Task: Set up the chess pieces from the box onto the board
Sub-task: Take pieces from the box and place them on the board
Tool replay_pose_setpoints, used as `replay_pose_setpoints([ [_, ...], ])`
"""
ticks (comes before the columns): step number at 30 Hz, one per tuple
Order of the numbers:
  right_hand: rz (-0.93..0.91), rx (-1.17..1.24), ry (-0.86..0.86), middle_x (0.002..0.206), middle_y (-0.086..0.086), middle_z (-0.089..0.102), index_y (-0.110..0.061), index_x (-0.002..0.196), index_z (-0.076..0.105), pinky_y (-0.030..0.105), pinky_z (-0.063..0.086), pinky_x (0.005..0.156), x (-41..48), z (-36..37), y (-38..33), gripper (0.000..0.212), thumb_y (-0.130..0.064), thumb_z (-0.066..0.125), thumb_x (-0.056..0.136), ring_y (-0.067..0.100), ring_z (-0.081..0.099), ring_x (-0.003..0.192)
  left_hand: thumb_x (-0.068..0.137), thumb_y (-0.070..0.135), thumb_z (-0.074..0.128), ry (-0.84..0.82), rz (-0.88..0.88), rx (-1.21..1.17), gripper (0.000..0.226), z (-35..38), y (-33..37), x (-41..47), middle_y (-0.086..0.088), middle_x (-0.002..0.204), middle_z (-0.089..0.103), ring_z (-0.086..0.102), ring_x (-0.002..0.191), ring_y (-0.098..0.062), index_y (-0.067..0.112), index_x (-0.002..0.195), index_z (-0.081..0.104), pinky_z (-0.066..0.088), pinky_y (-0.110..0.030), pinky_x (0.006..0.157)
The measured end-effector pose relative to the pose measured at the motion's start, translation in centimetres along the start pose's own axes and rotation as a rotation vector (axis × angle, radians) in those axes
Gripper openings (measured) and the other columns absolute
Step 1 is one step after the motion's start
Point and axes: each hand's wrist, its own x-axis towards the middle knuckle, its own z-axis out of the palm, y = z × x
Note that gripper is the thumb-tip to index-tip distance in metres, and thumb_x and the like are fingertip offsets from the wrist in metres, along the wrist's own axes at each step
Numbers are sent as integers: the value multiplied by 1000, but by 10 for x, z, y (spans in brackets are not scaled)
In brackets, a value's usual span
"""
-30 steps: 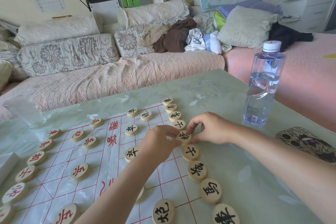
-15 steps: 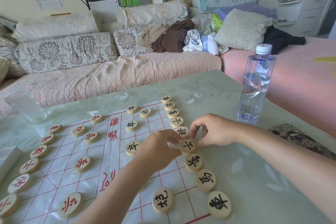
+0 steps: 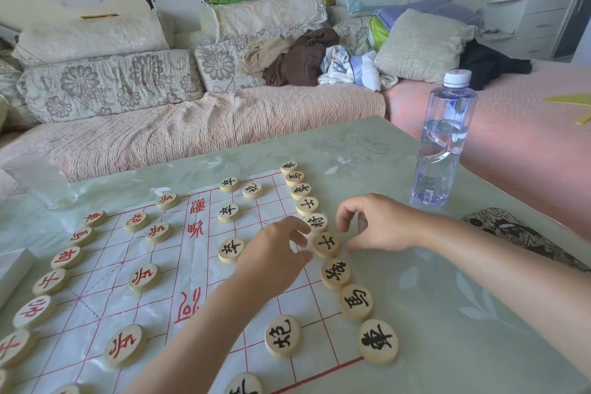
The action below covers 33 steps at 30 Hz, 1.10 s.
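On the right-hand edge file of the board [image 3: 105, 281], sixth disc from the far end, lies the black advisor piece [image 3: 326, 245]. It is flat, face up, character legible, and round, so it has no long axis of its own. The axis that counts is the file, which runs from far-left to near-right through the black general [image 3: 316, 223] just beyond the advisor and the black elephant [image 3: 335, 273] just nearer the camera, both packed close. The advisor sits directly between the two hands. The left hand [image 3: 278, 253] comes in from the board side, fingers curled, with tips at the disc's left rim. Contact looks likely, but from this angle I cannot tell whether it pinches the rim or only touches it. The right hand [image 3: 377, 224] is on the table [image 3: 415, 313] side with thumb and forefinger spread in a loose C. It grasps nothing, and its thumb tip is just beside the disc's right rim, slightly apart. The left hand is the nearer. Judgement: this is fine alignment of the advisor on its point, and the coming move is probably a short slide across the file. The main risk is knocking the general or elephant out of line. A water bottle [image 3: 444, 137] stands well apart, beyond the right hand.
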Motion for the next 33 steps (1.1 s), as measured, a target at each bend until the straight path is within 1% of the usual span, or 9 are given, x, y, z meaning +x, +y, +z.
replay_pose_setpoints([
  [6, -3, -32, -116, 51, -33, 54, -23, 84, 67, 9, 34, 47, -14, 4, 1, 17, -17, 82, 79, -5, 49, 46, 82, 33, 69, -91, 67, 80, 19, 0, 11, -17, 25, 89, 65, 55, 70, 3, 40, 96, 60, 46, -19, 63],
  [10, 4, -47, -107, 82, -20, 68, -34, 82, 68, 8, 37, 52, -12, 9, 5, 22, -24, 86, 74, -6, 52, 55, 83, 30, 62, -107, 78, 153, 21, -2, 15, -25, 29, 91, 64, 55, 70, 4, 46, 97, 59, 49, -20, 67],
  [13, 28, -57, -92, 94, -9, 71, -34, 84, 70, 8, 37, 51, -9, 12, 5, 21, -26, 85, 74, -8, 53, 55, 85, 38, 58, -108, 53, 180, 22, -3, 20, -29, 25, 98, 65, 59, 85, -2, 42, 106, 62, 49, -21, 73],
  [15, 55, -70, -86, 93, -10, 72, -31, 87, 73, 11, 40, 52, -8, 13, 1, 18, -30, 85, 74, -8, 52, 54, 83, 50, 62, -105, 13, 179, 28, -2, 24, -31, 21, 103, 65, 60, 95, -6, 38, 108, 63, 47, -22, 76],
  [18, 88, -121, -109, 77, -16, 69, -29, 90, 78, 12, 41, 51, -7, 12, -7, 18, -35, 85, 74, -8, 52, 52, 81, 50, 66, -94, -48, 150, 30, 3, 27, -29, 13, 103, 66, 61, 98, -12, 32, 104, 69, 52, -28, 81],
  [21, 99, -159, -130, 76, -18, 68, -31, 91, 79, 12, 42, 51, -7, 13, -11, 17, -35, 83, 75, -7, 55, 56, 80, 47, 67, -103, -85, 142, 21, 5, 27, -27, 8, 98, 68, 62, 94, -16, 31, 94, 69, 54, -33, 82],
  [24, 96, -170, -132, 80, -17, 72, -32, 89, 80, 26, 52, 67, -6, 15, -12, 14, -34, 82, 76, 5, 66, 76, 79, 45, 69, -102, -108, 96, 19, 6, 23, -26, 6, 89, 67, 63, 88, -17, 27, 86, 67, 54, -34, 79],
  [29, 80, -200, -89, 80, -17, 70, -29, 91, 79, 23, 49, 71, -7, 18, -17, 12, -30, 79, 79, 8, 64, 81, 82, 37, 69, -117, -150, -21, 28, 2, 19, -26, 8, 88, 60, 55, 79, -13, 22, 104, 62, 43, -23, 63],
  [33, 99, -186, -44, 88, -10, 74, -28, 90, 80, 29, 52, 75, -9, 24, -27, 12, -30, 80, 78, 12, 66, 86, 85, 27, 65, -147, -146, -99, 17, -5, 20, -28, -8, 93, 70, 52, 67, -17, 14, 95, 71, 44, -27, 62],
])
